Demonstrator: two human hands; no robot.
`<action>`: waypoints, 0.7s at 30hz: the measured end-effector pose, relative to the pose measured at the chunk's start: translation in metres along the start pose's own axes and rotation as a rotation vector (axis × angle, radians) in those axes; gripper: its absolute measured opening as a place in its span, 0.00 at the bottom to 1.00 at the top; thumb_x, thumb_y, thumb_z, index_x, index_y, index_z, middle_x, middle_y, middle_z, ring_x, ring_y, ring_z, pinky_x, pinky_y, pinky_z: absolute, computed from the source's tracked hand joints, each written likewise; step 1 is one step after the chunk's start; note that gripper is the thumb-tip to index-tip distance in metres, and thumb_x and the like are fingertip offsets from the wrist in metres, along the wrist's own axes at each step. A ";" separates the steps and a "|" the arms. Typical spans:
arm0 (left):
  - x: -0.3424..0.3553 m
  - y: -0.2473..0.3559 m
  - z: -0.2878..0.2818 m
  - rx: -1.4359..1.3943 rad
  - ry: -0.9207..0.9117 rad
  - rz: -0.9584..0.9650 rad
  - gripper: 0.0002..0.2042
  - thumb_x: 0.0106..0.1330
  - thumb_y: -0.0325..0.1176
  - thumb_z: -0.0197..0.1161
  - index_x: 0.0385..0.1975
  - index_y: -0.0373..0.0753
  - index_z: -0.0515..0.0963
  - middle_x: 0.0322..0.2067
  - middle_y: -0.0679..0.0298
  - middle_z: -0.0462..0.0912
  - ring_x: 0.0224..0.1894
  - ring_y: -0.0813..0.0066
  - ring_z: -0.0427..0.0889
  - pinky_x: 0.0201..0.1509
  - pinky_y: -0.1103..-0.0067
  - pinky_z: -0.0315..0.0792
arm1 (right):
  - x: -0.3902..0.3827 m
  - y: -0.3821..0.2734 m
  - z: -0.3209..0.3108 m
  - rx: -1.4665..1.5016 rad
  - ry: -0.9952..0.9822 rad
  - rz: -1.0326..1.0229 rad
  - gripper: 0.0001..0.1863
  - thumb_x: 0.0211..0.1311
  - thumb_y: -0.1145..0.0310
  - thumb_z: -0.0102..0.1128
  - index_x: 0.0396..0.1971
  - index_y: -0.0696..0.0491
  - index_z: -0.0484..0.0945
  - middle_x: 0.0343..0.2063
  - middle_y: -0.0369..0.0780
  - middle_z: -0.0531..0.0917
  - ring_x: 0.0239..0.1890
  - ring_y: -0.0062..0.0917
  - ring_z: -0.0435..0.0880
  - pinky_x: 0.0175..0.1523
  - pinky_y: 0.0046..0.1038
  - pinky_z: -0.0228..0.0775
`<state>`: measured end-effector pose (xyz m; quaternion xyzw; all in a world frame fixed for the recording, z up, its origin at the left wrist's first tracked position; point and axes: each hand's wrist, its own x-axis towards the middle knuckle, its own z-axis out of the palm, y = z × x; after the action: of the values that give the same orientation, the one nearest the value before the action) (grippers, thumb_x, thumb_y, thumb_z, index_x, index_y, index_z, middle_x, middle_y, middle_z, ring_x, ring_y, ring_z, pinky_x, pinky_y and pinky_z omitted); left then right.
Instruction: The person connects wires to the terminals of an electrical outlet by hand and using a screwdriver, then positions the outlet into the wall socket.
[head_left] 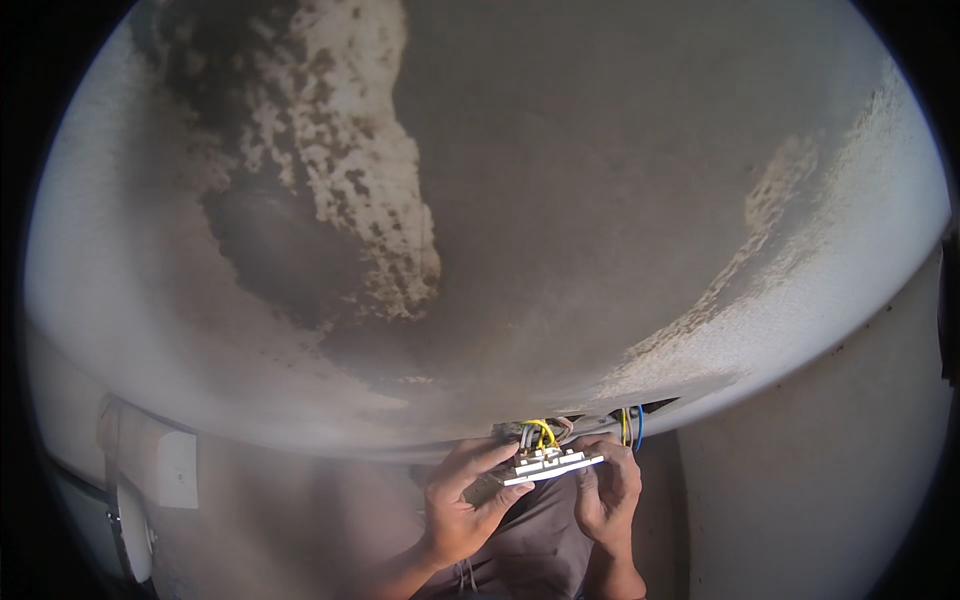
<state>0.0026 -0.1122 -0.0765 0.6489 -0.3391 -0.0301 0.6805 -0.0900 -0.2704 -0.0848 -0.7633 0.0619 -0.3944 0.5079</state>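
A white electrical faceplate, seen nearly edge-on, is held between my two hands close to the wall. My left hand grips its left end, thumb on the near side and fingers on the far side. Around the right end, the fingers of my right hand are closed. Yellow and grey wires run from the back of the plate to an opening in the wall. Right of them, a blue wire and a yellow one come out of a second dark opening. Whether the plate is a switch or a socket does not show.
A large grey plastered wall with pale, rough patches fills most of the view, just beyond my hands. At the lower left are a white rectangular panel and a rounded white object. My legs in dark trousers are below my hands.
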 end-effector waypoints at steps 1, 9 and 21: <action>0.001 -0.001 0.000 -0.002 0.006 0.004 0.21 0.59 0.26 0.75 0.53 0.35 0.80 0.47 0.55 0.83 0.47 0.66 0.84 0.51 0.75 0.77 | 0.000 0.000 0.000 -0.012 -0.001 0.002 0.12 0.59 0.86 0.58 0.43 0.61 0.74 0.36 0.51 0.83 0.38 0.34 0.84 0.47 0.30 0.74; 0.000 0.000 0.000 -0.002 0.018 0.003 0.20 0.61 0.30 0.74 0.51 0.34 0.80 0.47 0.55 0.83 0.47 0.66 0.84 0.50 0.75 0.77 | -0.006 -0.002 0.003 0.004 0.022 0.027 0.08 0.62 0.83 0.60 0.41 0.62 0.75 0.36 0.49 0.83 0.37 0.30 0.82 0.46 0.28 0.74; -0.008 0.003 -0.004 -0.193 -0.073 -0.125 0.21 0.66 0.23 0.67 0.57 0.26 0.72 0.53 0.56 0.77 0.55 0.73 0.78 0.61 0.77 0.72 | -0.035 -0.003 0.021 0.134 0.153 0.148 0.10 0.65 0.79 0.61 0.45 0.62 0.74 0.38 0.43 0.80 0.38 0.21 0.79 0.45 0.22 0.72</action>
<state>-0.0026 -0.1043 -0.0774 0.5987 -0.3183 -0.1285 0.7237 -0.1012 -0.2362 -0.1045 -0.6887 0.1300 -0.4164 0.5791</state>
